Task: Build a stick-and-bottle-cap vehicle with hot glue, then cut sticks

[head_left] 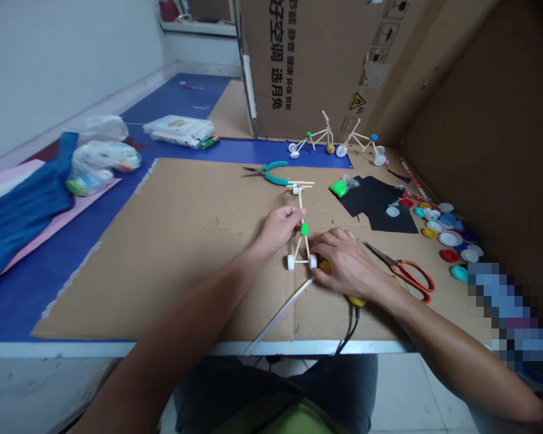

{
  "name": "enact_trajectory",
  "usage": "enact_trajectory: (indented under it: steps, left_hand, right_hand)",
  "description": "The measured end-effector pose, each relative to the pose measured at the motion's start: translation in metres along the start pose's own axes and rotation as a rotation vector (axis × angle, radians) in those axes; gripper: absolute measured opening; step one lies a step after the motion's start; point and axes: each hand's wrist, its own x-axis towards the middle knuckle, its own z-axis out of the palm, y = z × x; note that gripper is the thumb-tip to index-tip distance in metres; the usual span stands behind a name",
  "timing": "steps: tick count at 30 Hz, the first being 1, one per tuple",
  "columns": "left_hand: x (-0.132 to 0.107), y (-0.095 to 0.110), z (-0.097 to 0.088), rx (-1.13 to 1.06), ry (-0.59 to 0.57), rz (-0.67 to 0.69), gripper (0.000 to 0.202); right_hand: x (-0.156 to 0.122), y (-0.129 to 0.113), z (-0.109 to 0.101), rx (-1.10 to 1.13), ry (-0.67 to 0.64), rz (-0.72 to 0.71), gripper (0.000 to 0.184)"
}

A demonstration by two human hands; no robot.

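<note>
A small stick model (pixel 300 236) with white cap wheels and a green bead lies on the cardboard sheet (pixel 181 241). My left hand (pixel 278 228) pinches its upper stick near the green bead. My right hand (pixel 346 262) is closed around a yellow glue gun (pixel 357 299), whose nozzle sits by the model's right wheel. A clear glue stick (pixel 280 313) pokes out toward the table edge, and a black cord (pixel 350 331) hangs off the front.
Teal pliers (pixel 271 173) lie beyond the model; orange scissors (pixel 405 271) to the right. Black sheets (pixel 380 202), a green piece (pixel 339 188) and several coloured bottle caps (pixel 443 232) sit at right. Two finished stick models (pixel 339 143) stand by a big carton (pixel 317 60). Plastic bags (pixel 102 160) lie left.
</note>
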Motion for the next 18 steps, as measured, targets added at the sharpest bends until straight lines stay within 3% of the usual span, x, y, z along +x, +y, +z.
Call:
enact_trajectory:
  steps: [18]
  left_hand:
    - [0.0010,-0.0006,0.0002,-0.023,-0.001,0.002,0.029]
  right_hand:
    - [-0.0009,0.0004,0.0009,-0.003,-0.001,0.000,0.023]
